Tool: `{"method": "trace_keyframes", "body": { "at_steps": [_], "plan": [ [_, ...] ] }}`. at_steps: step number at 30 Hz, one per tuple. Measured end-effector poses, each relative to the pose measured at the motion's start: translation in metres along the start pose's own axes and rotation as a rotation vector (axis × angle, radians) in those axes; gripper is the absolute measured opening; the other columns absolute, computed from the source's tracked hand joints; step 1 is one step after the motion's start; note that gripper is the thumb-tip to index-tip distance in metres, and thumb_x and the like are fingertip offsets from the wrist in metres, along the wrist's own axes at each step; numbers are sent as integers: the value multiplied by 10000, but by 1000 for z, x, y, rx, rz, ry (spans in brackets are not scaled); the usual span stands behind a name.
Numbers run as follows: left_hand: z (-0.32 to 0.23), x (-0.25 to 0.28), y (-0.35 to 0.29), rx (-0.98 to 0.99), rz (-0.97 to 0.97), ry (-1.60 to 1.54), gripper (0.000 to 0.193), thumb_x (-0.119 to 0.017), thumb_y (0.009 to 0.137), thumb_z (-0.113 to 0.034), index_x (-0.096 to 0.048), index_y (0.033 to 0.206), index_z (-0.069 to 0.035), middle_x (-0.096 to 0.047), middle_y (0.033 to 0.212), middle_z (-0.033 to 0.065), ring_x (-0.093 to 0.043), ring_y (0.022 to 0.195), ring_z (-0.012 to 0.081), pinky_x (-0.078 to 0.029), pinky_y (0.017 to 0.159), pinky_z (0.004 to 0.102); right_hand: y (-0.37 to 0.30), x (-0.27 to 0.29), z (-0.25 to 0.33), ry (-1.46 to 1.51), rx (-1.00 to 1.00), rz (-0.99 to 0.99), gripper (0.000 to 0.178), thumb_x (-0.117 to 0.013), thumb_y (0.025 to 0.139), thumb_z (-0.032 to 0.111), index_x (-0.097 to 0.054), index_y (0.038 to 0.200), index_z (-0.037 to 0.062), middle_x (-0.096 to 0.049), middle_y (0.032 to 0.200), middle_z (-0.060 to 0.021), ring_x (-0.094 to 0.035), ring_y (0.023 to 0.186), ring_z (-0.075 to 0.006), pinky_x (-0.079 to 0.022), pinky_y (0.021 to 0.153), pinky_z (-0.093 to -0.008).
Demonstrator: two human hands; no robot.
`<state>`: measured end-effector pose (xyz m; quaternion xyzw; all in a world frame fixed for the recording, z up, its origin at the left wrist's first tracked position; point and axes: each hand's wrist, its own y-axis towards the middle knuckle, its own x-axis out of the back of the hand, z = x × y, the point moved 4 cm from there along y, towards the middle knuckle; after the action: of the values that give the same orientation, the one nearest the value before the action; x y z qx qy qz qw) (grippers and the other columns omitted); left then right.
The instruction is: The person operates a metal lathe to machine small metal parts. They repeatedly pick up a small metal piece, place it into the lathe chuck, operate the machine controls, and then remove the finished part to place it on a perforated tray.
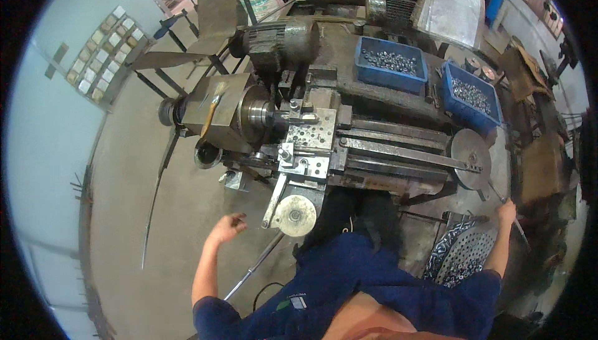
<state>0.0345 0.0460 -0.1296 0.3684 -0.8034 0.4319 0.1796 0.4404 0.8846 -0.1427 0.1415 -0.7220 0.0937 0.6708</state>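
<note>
My right hand point(507, 211) is wrapped round a metal lever rod point(496, 193), which runs out from a round steel disc point(471, 158) at the right end of a small lathe. My left hand point(228, 227) hangs in the air left of the machine, fingers curled together; whatever they may hold is too small to make out. Nearest to it are a pale round disc point(296, 216) and a second lever rod point(254, 269), which it does not touch. Between my hands lies the lathe's tool slide point(309, 131), with clamped tool holders. The chuck point(255, 115) faces it from the left.
Two blue bins point(391, 83) point(471, 113) of small metal parts stand behind the lathe. A brush point(213, 108) lies on the headstock. At lower right sits a perforated tray point(468, 254) with metal pieces. A motor point(281, 46) stands behind; a thin rod point(156, 209) slants down at left.
</note>
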Motion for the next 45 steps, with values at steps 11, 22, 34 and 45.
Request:
{"method": "trace_keyframes", "body": {
  "at_steps": [11, 22, 34, 45],
  "plan": [
    [-74, -89, -51, -69, 87, 47, 299, -627, 809, -248, -620, 1020, -37, -660, 809, 114, -617, 738, 178, -473, 694, 322, -128, 16, 25, 180, -22, -95, 439, -563, 602, 259, -591, 994, 64, -618, 873, -213, -585, 824, -396, -456, 708, -470],
    [-81, -90, -46, -17, 23, 115, 236, -582, 829, -232, -651, 965, -51, -672, 792, 84, -631, 733, 180, -483, 693, 322, -131, 9, 25, 158, -85, -122, 404, -539, 632, 323, -600, 955, 89, -612, 782, -221, -580, 735, -419, -449, 646, -489],
    [-73, -92, -47, 8, 33, 78, 212, -572, 808, -200, -665, 964, -92, -669, 785, 95, -644, 731, 209, -491, 675, 329, 49, -18, -17, -207, 56, -96, 446, -636, 681, 330, -593, 1097, 176, -575, 1099, -108, -529, 1037, -282, -437, 809, -460],
    [-65, -45, -41, -69, 310, -584, 453, -613, 842, -283, -535, 1099, 82, -648, 907, 120, -614, 835, 208, -472, 812, 330, 48, -15, 21, -228, -122, -238, 680, -580, 769, 357, -314, 1354, 131, -343, 1398, -65, -347, 1263, -289, -332, 957, -521]
  ]
}}
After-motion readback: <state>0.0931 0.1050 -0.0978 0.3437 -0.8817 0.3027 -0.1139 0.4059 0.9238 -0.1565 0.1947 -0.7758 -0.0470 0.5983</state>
